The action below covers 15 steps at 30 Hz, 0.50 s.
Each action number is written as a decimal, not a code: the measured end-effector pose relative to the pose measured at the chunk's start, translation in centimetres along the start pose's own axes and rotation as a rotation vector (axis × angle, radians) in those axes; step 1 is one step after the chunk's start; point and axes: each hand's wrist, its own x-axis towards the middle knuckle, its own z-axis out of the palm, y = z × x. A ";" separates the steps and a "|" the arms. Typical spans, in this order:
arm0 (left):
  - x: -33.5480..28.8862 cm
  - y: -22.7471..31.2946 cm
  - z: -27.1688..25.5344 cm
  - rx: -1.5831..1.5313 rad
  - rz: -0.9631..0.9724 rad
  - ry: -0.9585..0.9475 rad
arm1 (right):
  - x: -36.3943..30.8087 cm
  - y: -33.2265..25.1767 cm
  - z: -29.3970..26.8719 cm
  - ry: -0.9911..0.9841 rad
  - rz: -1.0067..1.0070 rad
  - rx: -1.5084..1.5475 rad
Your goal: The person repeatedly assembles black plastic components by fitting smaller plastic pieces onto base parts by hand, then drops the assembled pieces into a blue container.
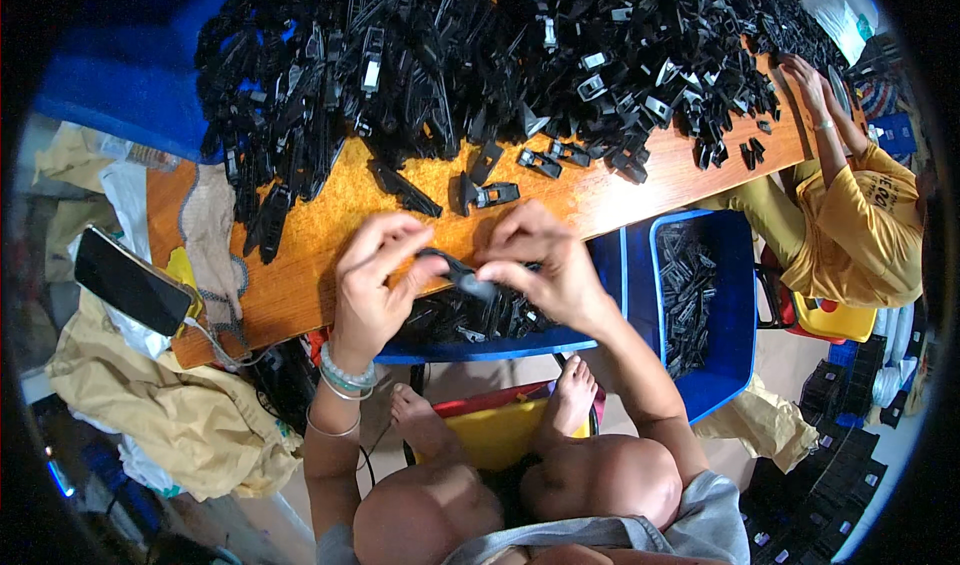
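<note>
My left hand [375,280] and my right hand [552,273] meet in front of me, just over the table's near edge. Between their fingertips is a small black plastic piece [462,275], blurred by motion, so its exact kind is unclear. The left fingers pinch one end while my right thumb and forefinger close on the other. Beyond them, several loose black plastic clips [497,195] lie on the wooden table [335,195]. A big heap of similar black parts [420,65] covers the back of it. Under my hands, a blue bin [555,343] holds more black pieces.
Right of me stands a blue crate [735,315] with black parts inside. A co-worker in a yellow shirt [865,230] sits farther right, hands at the heap. At left are a phone [130,280] with a cable and crumpled tan cloth [170,420]. A yellow stool [490,435] is below.
</note>
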 end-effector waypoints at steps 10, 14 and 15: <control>2.5 0.5 -0.4 0.580 0.234 -0.085 | 1.9 0.7 -0.2 0.317 -0.076 -0.309; 2.0 0.8 -0.7 0.424 0.207 -0.147 | 0.4 -0.4 -0.4 0.422 0.236 0.221; 2.0 0.6 -0.6 0.330 0.183 -0.163 | 0.2 -0.7 -0.5 0.393 0.271 0.287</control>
